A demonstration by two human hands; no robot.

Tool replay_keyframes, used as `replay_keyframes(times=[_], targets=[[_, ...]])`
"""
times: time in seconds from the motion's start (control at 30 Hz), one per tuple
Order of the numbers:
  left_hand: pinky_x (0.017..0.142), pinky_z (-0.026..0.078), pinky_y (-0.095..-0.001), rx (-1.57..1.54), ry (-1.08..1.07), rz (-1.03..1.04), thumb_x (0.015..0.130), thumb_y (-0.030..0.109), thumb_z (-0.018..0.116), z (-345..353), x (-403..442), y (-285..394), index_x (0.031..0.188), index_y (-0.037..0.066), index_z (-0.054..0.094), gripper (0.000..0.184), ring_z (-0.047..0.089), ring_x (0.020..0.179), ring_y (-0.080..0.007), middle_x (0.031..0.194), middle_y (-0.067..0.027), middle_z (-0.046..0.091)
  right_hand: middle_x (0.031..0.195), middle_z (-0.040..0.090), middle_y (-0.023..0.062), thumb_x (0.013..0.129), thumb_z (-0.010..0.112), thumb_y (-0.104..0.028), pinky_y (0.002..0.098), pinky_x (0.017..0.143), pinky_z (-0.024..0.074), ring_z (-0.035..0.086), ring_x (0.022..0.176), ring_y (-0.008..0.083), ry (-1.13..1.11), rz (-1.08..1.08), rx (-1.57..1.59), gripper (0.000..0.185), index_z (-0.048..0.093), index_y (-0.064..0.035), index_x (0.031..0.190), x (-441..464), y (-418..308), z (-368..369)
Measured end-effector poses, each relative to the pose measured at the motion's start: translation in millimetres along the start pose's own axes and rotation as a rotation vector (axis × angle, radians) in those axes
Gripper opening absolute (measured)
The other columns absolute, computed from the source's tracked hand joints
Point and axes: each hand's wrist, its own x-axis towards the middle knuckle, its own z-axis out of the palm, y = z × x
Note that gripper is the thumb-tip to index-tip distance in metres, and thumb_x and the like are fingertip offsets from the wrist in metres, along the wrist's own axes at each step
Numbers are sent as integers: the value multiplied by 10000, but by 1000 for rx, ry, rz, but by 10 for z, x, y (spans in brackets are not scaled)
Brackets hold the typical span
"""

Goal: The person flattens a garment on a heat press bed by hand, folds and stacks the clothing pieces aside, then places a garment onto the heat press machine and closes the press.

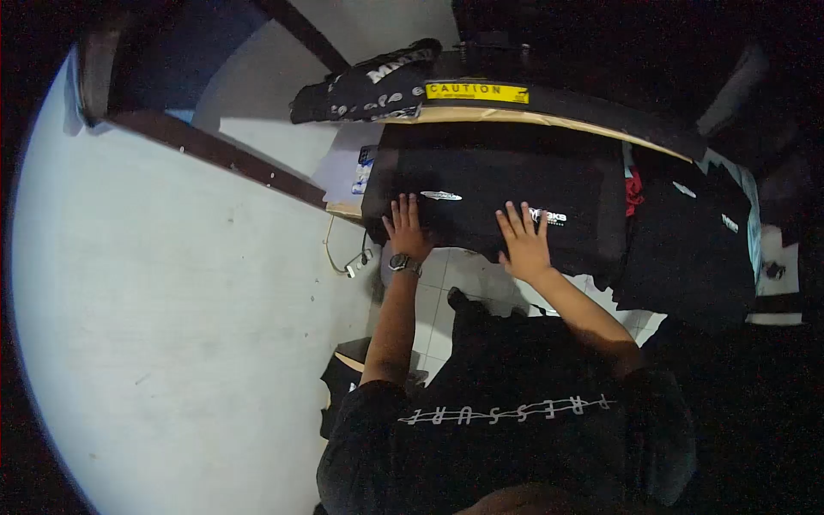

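A black garment (506, 159) lies spread over a flat work surface in front of me, with two small white prints on it. My left hand (410, 230), with a watch on its wrist, rests flat on the cloth near its left edge, just below the oval print (441, 196). To the right, my right hand (525, 245) lies with fingers spread, its fingertips beside the lettered print (547, 217). Neither hand grips anything. The cloth's near edge hangs unevenly below my hands.
Behind the garment is a dark machine part with a yellow CAUTION label (477, 92). A black printed cloth (369, 90) drapes at its left. More black fabric with white prints (687, 232) lies right, beside a red cloth (633, 190). A pale wall (172, 283) is on the left.
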Motion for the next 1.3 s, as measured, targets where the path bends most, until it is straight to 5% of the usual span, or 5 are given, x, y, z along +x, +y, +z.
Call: replay_keyframes(times=[0.2,0.4,0.63,0.9,1.3], targets=[[1161,231,-594,-164,85,-127,726,364,770,73,-490,25,1589,164,76,1125,189,1480,-417,1647,-151,81,1617,190,156,751,746,-406,607,1186,108,153,1491,381,-12,-205,72,1010,227,-83,1555,358,-301,31],[1146,340,-487,-409,-759,-451,768,538,747,869,-1460,-539,1585,144,71,1132,266,1455,-405,1626,-221,99,1631,139,171,879,448,-716,505,1223,77,90,1506,383,-127,-300,34,978,186,-71,1567,857,-541,-18],[1133,365,-468,-649,-1204,-930,856,540,659,1506,-2900,-1297,1557,75,160,978,348,1423,-368,1584,-227,236,1630,141,173,890,418,-726,485,1226,84,87,1507,378,-120,-343,31,967,200,-65,1562,1419,-986,71],[1121,378,-462,-494,-1248,-705,877,553,617,1245,-3285,-2470,1506,78,287,854,404,1378,-381,1519,-232,341,1624,158,174,897,433,-706,471,1233,70,92,1506,373,-103,-322,95,948,212,-61,1555,1805,-1769,167],[1104,398,-454,-416,-937,-365,909,573,554,1790,-1278,-3158,1429,82,477,719,489,1311,-401,1422,-238,498,1597,271,157,944,406,-650,523,1204,134,208,1488,341,17,-77,107,736,376,-187,1515,2078,-1553,208]])
